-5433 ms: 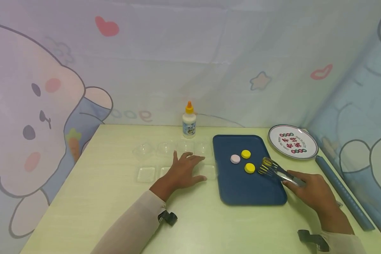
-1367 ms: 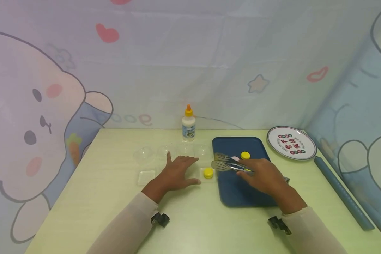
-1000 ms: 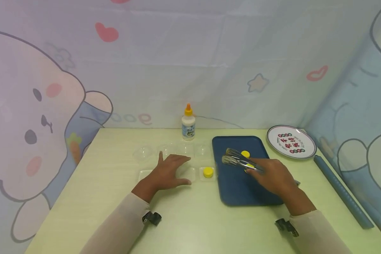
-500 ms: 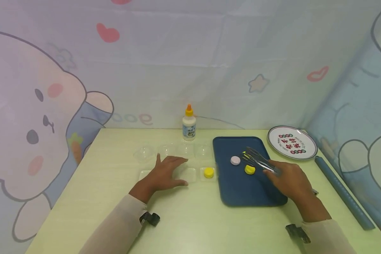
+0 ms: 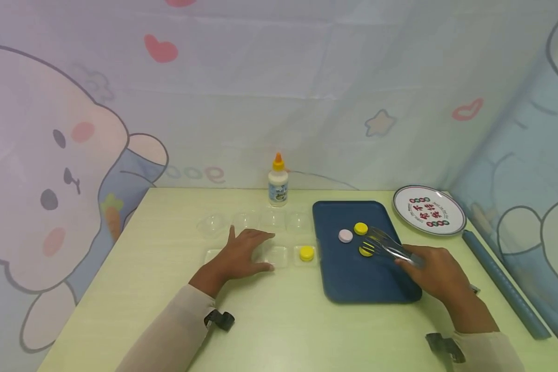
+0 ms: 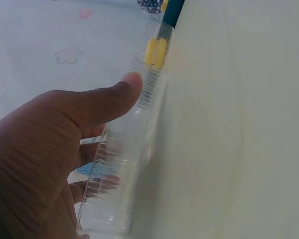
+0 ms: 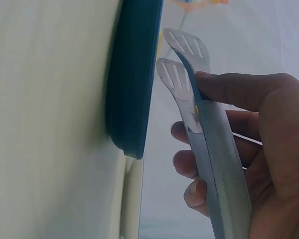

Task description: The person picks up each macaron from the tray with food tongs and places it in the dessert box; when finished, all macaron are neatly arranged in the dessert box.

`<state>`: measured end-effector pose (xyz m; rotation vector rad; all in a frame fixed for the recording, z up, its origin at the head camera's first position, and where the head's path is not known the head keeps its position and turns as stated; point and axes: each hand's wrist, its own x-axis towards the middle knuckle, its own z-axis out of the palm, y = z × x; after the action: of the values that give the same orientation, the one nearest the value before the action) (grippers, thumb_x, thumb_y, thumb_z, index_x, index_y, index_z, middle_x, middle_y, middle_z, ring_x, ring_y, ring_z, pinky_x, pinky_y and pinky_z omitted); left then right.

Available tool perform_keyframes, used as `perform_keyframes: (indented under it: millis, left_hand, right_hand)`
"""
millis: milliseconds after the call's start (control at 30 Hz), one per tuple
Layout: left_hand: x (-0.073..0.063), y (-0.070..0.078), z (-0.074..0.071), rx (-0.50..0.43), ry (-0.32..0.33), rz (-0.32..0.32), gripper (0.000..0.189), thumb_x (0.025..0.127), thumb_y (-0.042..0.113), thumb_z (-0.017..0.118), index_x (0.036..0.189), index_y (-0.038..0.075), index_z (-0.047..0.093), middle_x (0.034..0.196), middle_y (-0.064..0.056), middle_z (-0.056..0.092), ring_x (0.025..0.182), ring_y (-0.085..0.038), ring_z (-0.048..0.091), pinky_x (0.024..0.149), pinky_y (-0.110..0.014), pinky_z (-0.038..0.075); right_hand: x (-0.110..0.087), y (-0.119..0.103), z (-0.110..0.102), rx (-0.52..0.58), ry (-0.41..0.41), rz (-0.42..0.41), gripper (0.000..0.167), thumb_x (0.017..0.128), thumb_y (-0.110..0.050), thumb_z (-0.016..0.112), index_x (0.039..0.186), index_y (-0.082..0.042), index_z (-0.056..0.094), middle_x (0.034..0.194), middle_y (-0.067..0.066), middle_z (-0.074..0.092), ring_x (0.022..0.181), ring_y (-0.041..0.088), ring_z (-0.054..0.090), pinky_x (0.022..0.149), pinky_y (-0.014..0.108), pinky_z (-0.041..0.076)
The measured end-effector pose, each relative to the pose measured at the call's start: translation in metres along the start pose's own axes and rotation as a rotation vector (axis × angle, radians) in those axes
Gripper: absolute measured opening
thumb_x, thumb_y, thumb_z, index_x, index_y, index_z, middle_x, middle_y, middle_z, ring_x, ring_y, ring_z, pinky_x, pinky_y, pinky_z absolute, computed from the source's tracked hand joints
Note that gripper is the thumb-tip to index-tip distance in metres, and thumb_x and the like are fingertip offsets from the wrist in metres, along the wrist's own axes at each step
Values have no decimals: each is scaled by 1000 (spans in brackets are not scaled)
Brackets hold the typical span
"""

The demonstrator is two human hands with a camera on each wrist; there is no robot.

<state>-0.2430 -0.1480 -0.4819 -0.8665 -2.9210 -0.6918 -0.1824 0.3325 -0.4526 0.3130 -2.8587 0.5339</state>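
My right hand grips metal tongs with slotted tips, seen close up in the right wrist view. The parted tips are over a yellow macaron on a dark blue tray, partly covering it. Another yellow macaron and a pale pink macaron lie nearby. To the left stands a clear plastic box, its lid folded back. In its rightmost compartment sits a yellow macaron. My left hand spans the box with thumb and fingers spread, hiding some compartments.
Behind the box stands a white bottle with a yellow and orange nozzle. A printed plate lies beyond the tray's right corner. A long blue-grey bar runs along the table's right side, and a patterned curtain hangs behind.
One yellow macaron has passed from the tray into the box's rightmost compartment. The tongs have swung back right, away from the box, to another yellow macaron. My left hand has slid left.
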Motion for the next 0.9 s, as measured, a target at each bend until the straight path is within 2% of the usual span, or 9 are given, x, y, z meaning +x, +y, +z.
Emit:
perform_keyframes:
  millis: [300,500,667,767,900]
  left_hand:
    - [-1,-3,1,-5,9,3,80,91,51,86,158,19,58,157,-8,63,151,-36,53,123,-90,6]
    - [-1,-3,2,-2,6,-2,80,91,51,86,159,19,57,158,-8,63,151,-36,52,123,-90,7]
    - [-2,-1,0,-2,4,1,81,91,51,86,159,18,57,158,-9,63,151,-37,53,122,-91,7]
    - [-2,0,-1,-6,1,1,81,91,51,86,159,18,56,158,-9,63,151,-37,53,122,-91,7]
    - [-2,-1,-2,-7,-4,0,82,91,51,86,159,18,56,158,-9,62,151,-37,53,122,-91,7]
  right_hand:
    - [-1,7,4,7,-10,-28,45,95,-31,86,129,-2,79,119,27,80,110,51,76,89,68,59]
    - [0,10,8,1,-12,-27,45,95,-32,86,128,-2,80,118,26,81,108,47,77,89,67,59]
    - [0,8,7,-1,-15,-27,44,94,-33,87,126,-3,80,113,25,82,95,36,77,83,61,60]
    - [0,7,6,-3,-6,-33,43,93,-32,87,126,-3,81,108,23,82,86,28,73,77,56,58]
    - [0,6,6,-1,-3,-34,44,94,-32,87,126,-3,80,102,20,82,80,23,65,72,48,54]
